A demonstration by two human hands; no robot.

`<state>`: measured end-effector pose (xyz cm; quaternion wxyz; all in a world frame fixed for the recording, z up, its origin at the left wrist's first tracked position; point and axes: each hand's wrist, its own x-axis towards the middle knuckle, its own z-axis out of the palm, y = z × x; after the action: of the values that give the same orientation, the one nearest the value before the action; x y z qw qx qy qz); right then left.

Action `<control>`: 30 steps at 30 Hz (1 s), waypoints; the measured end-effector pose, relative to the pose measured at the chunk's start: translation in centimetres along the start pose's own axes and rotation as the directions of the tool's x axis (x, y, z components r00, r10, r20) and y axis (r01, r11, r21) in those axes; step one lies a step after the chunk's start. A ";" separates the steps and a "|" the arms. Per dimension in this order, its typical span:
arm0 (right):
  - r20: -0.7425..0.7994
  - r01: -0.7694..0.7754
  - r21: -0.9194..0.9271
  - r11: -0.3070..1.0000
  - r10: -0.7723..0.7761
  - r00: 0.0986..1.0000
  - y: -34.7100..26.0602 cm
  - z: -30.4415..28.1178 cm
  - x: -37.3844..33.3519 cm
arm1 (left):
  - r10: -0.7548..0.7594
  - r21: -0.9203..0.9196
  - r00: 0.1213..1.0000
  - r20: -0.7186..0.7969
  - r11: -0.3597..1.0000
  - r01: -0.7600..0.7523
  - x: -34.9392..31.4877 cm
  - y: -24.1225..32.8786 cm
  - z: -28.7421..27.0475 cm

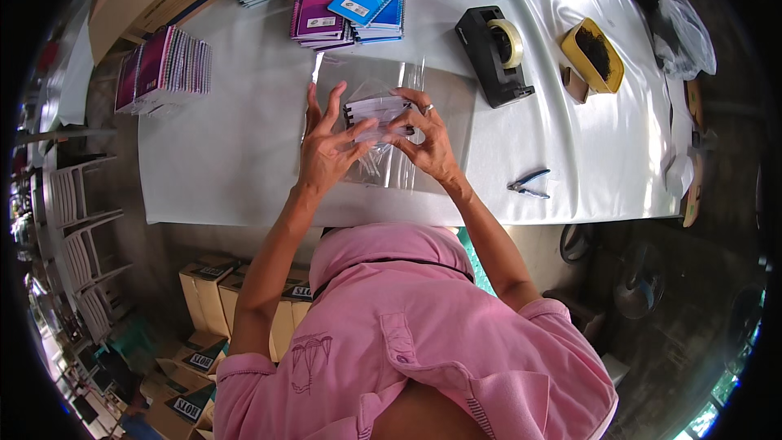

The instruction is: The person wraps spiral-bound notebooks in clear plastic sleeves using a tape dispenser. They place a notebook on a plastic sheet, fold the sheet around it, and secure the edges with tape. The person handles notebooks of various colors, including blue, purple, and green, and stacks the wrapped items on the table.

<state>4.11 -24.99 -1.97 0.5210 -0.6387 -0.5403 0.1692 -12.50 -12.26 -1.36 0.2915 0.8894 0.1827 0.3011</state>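
In front of me on the table stands a small stack of spiral notebooks (377, 109), its white page edges and black bindings facing up. Clear plastic film (373, 161) wraps around it and rises in a peak at its far side. My left hand (327, 151) bends thumb and one finger together at the stack's near left, on the film, with the other fingers raised apart. From the right, my right hand (425, 143), a ring on one finger, curls over the stack's end with the film between thumb and fingers. The fingertips partly cover the stack's near side.
Purple and blue notebooks (358, 6) lie beyond my hands, with more piles behind. Another notebook stack (163, 72) stands left. To the right are a black tape dispenser (481, 57), a yellow container (607, 73) of dark bits, and blue-handled pliers (531, 183). Cartons (205, 297) sit below the table.
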 end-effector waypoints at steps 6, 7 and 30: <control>-0.021 -0.049 0.134 0.990 0.053 0.998 -0.4 -0.4 1.9 | -0.066 -0.031 0.997 0.040 0.997 0.067 1.1 0.3 -0.4; 0.014 -0.061 0.118 0.991 0.060 0.998 -0.3 -0.6 2.1 | -0.093 -0.098 0.995 0.046 0.990 0.097 1.2 0.0 -0.3; 0.192 -0.234 0.310 0.922 0.180 0.965 0.7 -1.8 3.9 | 0.091 0.123 0.740 0.666 0.965 -0.230 6.2 -0.3 -3.9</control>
<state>7.23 -22.39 -0.51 0.5546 -0.5804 -0.4737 0.3622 -10.39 -7.29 3.67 0.2201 0.9750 0.0202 -0.0248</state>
